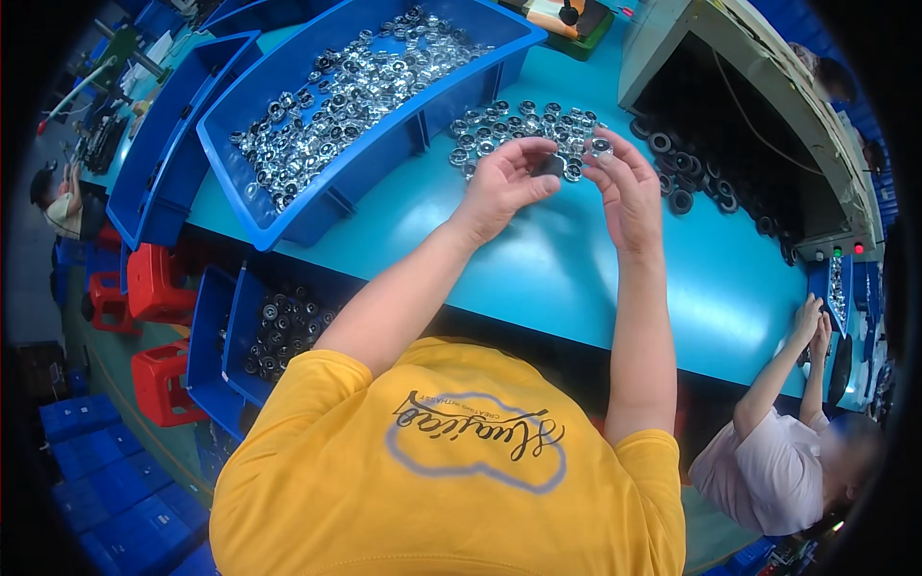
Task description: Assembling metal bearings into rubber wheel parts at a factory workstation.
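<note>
My left hand (504, 187) is closed, holding a small black rubber ring (550, 165) between thumb and fingers. A little to its right, my right hand (629, 197) pinches a shiny silver wheel hub (601, 146) at its fingertips. The ring and the hub are apart, both held above the turquoise table (538, 259). Just beyond the hands lies a loose group of silver wheel hubs (528, 123), partly hidden by my fingers. Several black rubber rings (681, 201) lie scattered to the right of my right hand.
A large blue bin (384, 154) full of hubs stands at the left. A machine with a dark opening (730, 106) borders the right. Beside my left arm, a lower blue bin (245, 331) holds dark-rimmed wheels. Red stools (158, 283) stand at left; a co-worker (768, 466) works at lower right.
</note>
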A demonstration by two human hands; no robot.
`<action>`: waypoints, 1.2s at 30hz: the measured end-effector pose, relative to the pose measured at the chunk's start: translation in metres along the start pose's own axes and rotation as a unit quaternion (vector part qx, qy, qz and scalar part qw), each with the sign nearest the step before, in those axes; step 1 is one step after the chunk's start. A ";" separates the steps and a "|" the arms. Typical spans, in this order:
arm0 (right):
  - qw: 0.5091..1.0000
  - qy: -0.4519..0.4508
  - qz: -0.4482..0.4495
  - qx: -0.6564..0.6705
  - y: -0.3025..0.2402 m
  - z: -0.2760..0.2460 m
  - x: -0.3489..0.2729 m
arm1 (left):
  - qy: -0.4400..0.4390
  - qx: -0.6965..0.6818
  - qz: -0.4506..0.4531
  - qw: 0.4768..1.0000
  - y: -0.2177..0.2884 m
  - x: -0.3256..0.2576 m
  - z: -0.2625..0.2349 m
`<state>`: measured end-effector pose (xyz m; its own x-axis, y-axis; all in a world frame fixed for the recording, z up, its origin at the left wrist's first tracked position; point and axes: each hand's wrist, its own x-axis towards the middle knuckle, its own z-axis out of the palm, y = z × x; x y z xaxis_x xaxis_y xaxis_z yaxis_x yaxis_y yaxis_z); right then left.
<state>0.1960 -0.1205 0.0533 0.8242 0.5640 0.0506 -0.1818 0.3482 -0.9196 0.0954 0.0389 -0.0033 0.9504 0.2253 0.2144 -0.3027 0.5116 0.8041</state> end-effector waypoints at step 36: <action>0.995 -0.052 -0.015 -0.085 0.028 -0.017 -0.005 | 0.078 0.191 0.075 0.976 -0.003 -0.001 0.008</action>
<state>0.1953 -0.1261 0.0206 0.7660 0.6331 0.1112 -0.0570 0.2393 -0.9693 0.0957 0.0301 -0.0018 0.8659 0.4128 0.2826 -0.3608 0.1240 0.9244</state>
